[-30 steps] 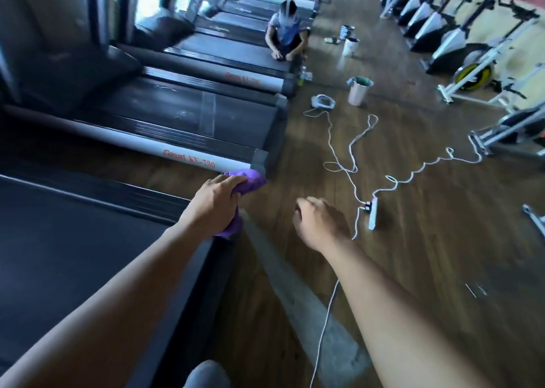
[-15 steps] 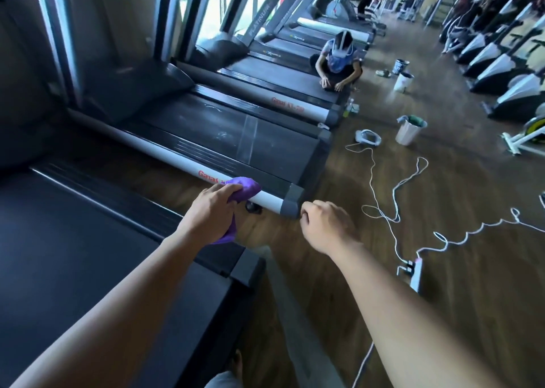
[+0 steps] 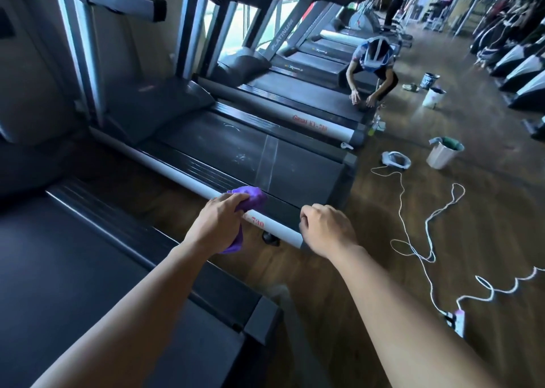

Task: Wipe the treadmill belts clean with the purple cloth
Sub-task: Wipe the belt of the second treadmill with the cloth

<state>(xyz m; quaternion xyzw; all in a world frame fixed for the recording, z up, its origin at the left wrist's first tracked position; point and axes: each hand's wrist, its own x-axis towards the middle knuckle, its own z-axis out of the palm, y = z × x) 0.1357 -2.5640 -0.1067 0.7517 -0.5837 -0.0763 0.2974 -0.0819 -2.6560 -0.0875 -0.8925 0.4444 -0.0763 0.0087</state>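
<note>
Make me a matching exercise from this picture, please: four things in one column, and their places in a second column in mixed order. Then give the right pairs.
Things
1. purple cloth
2. nearest white bucket
3. power strip
4. crouching person

Places
A. on a far treadmill belt
B. standing on the wooden floor, with something green inside
C. gripped in the left hand
D. lying flat on the floor, at the lower right of the view

Pairs: 1-C, 2-B, 3-D, 4-A.
</note>
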